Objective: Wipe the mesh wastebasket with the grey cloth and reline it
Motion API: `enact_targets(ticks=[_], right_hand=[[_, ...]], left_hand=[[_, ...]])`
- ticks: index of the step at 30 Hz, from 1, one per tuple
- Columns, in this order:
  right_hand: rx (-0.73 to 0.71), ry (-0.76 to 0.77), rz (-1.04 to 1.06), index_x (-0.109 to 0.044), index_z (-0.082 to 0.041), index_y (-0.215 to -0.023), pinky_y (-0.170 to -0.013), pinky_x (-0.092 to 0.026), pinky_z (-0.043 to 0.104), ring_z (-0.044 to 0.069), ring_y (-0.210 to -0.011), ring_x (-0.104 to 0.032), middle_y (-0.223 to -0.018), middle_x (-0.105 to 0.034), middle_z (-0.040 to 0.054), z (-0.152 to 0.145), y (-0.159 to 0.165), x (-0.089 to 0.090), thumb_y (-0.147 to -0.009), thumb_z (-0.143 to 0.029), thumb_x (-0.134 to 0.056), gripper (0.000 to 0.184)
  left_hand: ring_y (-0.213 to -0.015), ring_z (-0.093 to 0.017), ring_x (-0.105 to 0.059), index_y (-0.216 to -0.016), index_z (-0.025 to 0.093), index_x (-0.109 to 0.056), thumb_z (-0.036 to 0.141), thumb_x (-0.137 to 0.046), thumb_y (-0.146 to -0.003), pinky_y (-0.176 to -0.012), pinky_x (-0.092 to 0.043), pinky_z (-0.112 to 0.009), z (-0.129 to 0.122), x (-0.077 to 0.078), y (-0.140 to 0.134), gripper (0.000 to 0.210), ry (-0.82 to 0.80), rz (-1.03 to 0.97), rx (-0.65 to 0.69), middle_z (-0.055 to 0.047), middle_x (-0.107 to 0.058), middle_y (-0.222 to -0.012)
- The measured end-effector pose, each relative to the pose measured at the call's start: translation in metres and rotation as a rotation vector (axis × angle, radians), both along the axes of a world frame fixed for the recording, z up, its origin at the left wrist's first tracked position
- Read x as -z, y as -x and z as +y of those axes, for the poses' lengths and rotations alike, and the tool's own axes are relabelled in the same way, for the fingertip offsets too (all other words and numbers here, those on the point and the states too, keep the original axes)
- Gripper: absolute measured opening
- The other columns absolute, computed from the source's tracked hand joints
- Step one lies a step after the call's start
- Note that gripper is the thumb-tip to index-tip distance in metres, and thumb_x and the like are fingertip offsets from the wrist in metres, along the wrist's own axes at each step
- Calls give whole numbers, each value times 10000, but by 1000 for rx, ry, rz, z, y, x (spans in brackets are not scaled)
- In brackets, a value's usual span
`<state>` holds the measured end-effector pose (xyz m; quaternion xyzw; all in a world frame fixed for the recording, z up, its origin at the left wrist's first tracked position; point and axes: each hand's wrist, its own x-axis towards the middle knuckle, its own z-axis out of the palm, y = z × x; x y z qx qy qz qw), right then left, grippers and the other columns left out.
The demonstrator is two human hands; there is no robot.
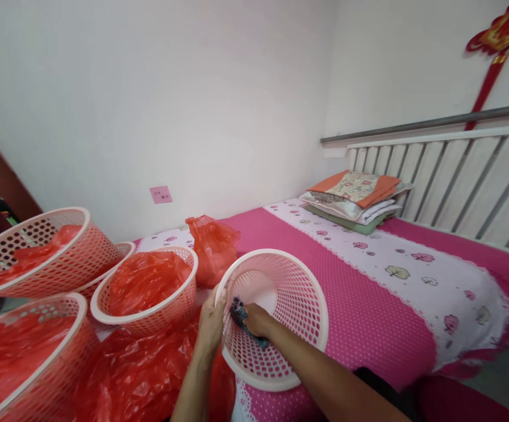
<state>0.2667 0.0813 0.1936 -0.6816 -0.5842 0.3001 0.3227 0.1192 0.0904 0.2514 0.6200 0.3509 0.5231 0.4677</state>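
A pale pink perforated plastic basket point(300, 293) lies tilted on the bed, its wide mouth facing me. My left hand point(211, 319) grips the basket's rim on the left side, with the thumb near the inner edge. Inside the basket, my right hand point(256, 321) is closed on a dark blue-grey patterned cloth point(239, 313) that lies against the left inner wall. Part of the cloth hangs out below the fingers. Loose red plastic bags point(144, 369) lie just left of my left forearm.
Several pink baskets point(149, 319) with red bags inside stand at the left. Another red bag point(214, 246) sits against the wall. Folded bedding point(355, 196) lies by the white headboard point(451, 181). A pink dotted bedspread point(359, 305) covers the bed.
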Motion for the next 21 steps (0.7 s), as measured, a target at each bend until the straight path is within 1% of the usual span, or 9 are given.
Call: enact_targets(ticks=[3, 5, 9, 13, 17, 19, 21], right_hand=[[-85, 52, -62, -724, -166, -752, -722, -455, 306, 247, -813, -694, -846, -775, 83, -6, 3, -7, -736, -19, -675, 156], [-113, 69, -82, -745, -168, -840, -757, -468, 301, 251, -863, -705, -913, -790, 85, -13, 4, -13, -764, -41, -666, 168], [-169, 45, -66, -755, -176, -943, -773, -476, 281, 241, -907, -719, -992, -803, 86, -35, 4, -31, -819, -76, -628, 204], [-234, -17, -35, -746, -200, -968, -775, -467, 264, 227, -915, -724, -1008, -804, 58, -64, 3, -54, -802, -82, -615, 242], [-244, -137, -58, -704, -214, -928, -747, -452, 250, 207, -860, -709, -939, -784, 31, -101, 7, -73, -756, -64, -593, 254], [-249, -221, -112, -676, -224, -908, -738, -445, 251, 197, -843, -693, -926, -767, 22, -122, 8, -78, -746, -57, -573, 254], [-292, -283, -149, -657, -244, -886, -758, -450, 253, 186, -851, -682, -929, -752, 7, -145, 6, -77, -746, -54, -548, 260]], left_hand=[[-1359, -356, -618, -1325, 187, -723, 624, -635, -930, -1203, -410, -509, 1, 2, 2, 595, 0, 2, -6, -149, -725, -1404], [-1340, -355, -631, -1316, 184, -725, 622, -632, -931, -1188, -425, -503, 1, 1, 2, 591, 3, 1, -5, -149, -731, -1393], [-1321, -352, -641, -1297, 182, -731, 632, -644, -915, -1177, -431, -488, 0, -1, 3, 597, -2, 14, -17, -145, -745, -1363], [-1317, -353, -641, -1296, 178, -725, 639, -634, -920, -1171, -434, -480, -1, -4, 4, 601, 11, 18, -21, -146, -741, -1363], [-1327, -362, -633, -1308, 159, -711, 659, -621, -919, -1187, -416, -499, -1, -4, 6, 641, 23, 43, -35, -161, -740, -1358], [-1344, -369, -623, -1309, 148, -710, 669, -640, -900, -1195, -408, -513, 0, -3, 6, 666, 31, 42, -38, -172, -733, -1375], [-1361, -371, -613, -1307, 149, -715, 670, -667, -881, -1204, -402, -518, 1, -1, 7, 675, 35, 18, -30, -173, -728, -1387]])
